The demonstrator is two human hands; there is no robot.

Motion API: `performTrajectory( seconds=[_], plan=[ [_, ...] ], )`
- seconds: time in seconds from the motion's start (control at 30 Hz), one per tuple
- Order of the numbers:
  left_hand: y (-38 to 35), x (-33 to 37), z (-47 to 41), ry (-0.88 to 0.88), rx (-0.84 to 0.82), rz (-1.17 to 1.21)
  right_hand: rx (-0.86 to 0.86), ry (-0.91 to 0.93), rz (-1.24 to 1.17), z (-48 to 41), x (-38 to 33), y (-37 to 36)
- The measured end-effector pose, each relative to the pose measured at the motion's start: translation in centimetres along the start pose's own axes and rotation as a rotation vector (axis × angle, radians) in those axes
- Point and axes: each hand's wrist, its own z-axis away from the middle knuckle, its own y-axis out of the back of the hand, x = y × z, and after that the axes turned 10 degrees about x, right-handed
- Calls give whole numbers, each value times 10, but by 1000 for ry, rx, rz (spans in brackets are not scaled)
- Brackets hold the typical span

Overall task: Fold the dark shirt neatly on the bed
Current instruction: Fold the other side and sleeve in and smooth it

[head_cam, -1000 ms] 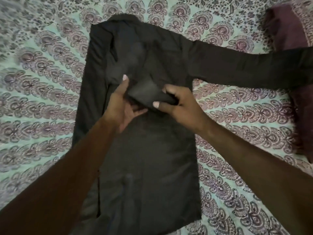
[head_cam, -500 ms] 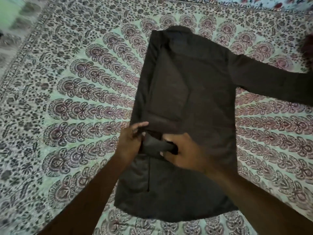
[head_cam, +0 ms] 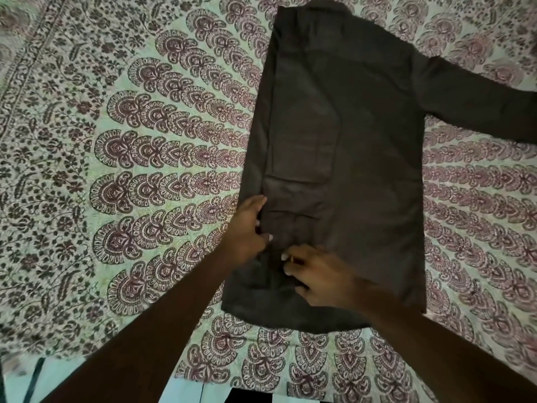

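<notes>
Shirt [head_cam: 374, 158] under both your hands, lying flat on the patterned bedspread [head_cam: 151, 158], collar end away from you, hem toward you.

Left hand [head_cam: 247, 231]: fingers curled loosely, resting on the shirt's left edge where the folded-in side panel meets the bedspread. Pinching cloth or merely pressing it? Cannot tell.

Right hand [head_cam: 316, 276]: fingers bent, tips down on the lower part of the folded-in sleeve [head_cam: 299, 158], close beside the left hand, nearly touching it. Looks like pressing, not a closed grasp, but cannot tell for sure.

Outward: that sleeve runs in a neat strip up the left side of the body. Other sleeve [head_cam: 479, 100] lies spread out to the right, well apart from both hands, not yet folded in.

Handling, as a judgement: light, limp woven cloth, no stiffness, creases wherever you press it. Likely to slide a little on the sheet. Take it at seams and edges: shoulder and cuff for the far sleeve, hem corners for the lengthwise fold. Smooth with flat palms.
</notes>
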Motion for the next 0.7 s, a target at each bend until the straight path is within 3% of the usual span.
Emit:
performTrajectory(
  seconds=[0.2,0.37,0.47,0.63,0.7],
  plan=[
    [-3,-11,13,-160,-33,-282,83,17,-17,16,-15,-21],
    [0,-12,30,-110,-100,-664,208,-24,-220,28,-9,-20],
    [-5,-20,40,-187,-96,-794,289,-78,-158,16,0,-16],
    [-11,-26,42,-221,-56,-840,45,8,80,-25,42,-21],
    [-9,-24,38,-223,-89,-858,12,-60,133,-37,71,-15]
  ],
)
